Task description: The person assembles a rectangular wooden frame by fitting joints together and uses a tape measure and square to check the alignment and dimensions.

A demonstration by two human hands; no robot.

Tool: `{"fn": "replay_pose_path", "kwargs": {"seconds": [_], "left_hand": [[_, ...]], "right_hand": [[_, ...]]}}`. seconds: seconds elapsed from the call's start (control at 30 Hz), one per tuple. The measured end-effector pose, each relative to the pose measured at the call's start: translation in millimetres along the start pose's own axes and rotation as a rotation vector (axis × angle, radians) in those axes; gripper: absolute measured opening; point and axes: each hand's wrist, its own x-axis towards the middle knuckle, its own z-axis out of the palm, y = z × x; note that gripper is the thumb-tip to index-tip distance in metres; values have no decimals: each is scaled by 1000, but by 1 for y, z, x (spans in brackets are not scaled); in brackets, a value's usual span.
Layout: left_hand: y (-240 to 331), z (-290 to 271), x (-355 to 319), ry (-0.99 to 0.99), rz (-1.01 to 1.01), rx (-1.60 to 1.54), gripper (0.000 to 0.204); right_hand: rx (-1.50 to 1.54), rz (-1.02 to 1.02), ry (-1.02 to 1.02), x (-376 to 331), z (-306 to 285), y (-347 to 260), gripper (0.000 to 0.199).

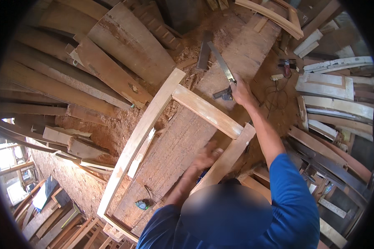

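A pale wooden frame (207,111) lies over a long worn plank (167,143), its side rails joined by a crosspiece. My right hand (241,92) is stretched out beyond the crosspiece and closed on a long tool with a flat metal blade (221,62); the tool's exact kind is unclear. Just left of that hand is a black tool part (223,94), and I cannot tell whether it belongs to the blade. My left hand (207,156), slightly blurred, is over the plank beside the frame's right rail (228,159). Its fingers look apart and nothing shows in them.
A tape measure (142,204) rests on the plank near the frame's lower end. Long boards (131,37) are piled at the left. A corded power tool (287,68) lies on the right, beside stacked pale wooden pieces (326,85). Wood shavings (97,135) cover the floor.
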Motion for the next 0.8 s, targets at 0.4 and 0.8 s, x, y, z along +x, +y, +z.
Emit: {"fn": "replay_pose_path", "kwargs": {"seconds": [0.4,0.8], "left_hand": [[26,46,63,-133,-48,-203,57],[20,55,82,3,4,-253,52]], "right_hand": [[-52,21,147,-22,34,33,39],[653,338,-265,1,36,26,29]]}}
